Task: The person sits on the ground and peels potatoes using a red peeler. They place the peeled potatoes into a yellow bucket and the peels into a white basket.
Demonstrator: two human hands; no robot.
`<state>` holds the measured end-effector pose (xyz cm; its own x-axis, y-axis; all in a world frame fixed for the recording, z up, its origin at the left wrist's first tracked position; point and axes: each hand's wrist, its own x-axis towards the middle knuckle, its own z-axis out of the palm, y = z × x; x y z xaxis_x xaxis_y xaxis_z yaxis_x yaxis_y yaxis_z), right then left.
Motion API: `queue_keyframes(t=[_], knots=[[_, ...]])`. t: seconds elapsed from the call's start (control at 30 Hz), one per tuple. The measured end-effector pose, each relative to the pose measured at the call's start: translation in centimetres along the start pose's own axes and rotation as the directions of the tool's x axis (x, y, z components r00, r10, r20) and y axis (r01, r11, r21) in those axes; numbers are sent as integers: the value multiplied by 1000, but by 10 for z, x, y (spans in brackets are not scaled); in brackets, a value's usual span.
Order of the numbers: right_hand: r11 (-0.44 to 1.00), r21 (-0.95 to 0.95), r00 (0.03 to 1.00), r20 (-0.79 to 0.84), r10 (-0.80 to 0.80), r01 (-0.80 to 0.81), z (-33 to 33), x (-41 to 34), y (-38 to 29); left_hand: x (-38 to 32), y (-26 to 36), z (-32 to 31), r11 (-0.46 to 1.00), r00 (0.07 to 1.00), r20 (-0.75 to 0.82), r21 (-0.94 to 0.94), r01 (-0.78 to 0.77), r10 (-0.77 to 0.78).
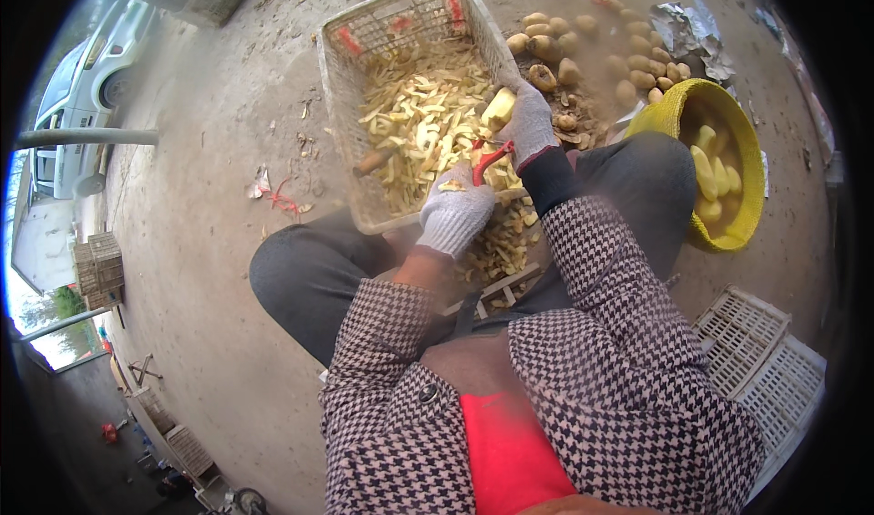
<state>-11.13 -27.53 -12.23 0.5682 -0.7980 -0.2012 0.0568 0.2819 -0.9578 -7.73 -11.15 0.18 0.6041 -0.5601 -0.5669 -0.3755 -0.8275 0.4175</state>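
My left hand (457, 211), in a pale knitted glove, is closed on a red-handled peeler (490, 164); a bit of peel clings to the glove. Just above and to the right, my right hand (531, 120), gloved too, holds a peeled yellow potato (499, 108). The peeler's head is close below this potato; whether they touch I cannot tell. Both hands are over the near right part of a plastic crate (329, 105) with many peelings (430, 108) in it. Unpeeled potatoes (545, 48) lie on the ground beyond my right hand.
At right stands a yellow woven container (745, 204) with peeled potatoes in murky liquid. White slatted crates (765, 371) are at lower right. More peelings (502, 242) lie between my legs. Crumpled foil-like wrapping (696, 37) and red string (281, 199) are on the ground. A vehicle (85, 98) stands far left.
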Motion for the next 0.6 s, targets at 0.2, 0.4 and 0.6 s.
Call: queue_keyframes(t=[0.2, 0.4, 0.6], knots=[[810, 540, 960, -9, 278, -230, 15, -8, -36, 3, 9, -16, 999, 992, -125, -35, -24, 19], [891, 392, 958, -69, 277, -229, 17, -24, -30, -4, 12, -15, 1000, 999, -45, 27, -6, 8], [933, 193, 950, -14, 311, -303, 0, -24, -13, 3, -8, -5, 993, 991, -82, 74, -96, 102]])
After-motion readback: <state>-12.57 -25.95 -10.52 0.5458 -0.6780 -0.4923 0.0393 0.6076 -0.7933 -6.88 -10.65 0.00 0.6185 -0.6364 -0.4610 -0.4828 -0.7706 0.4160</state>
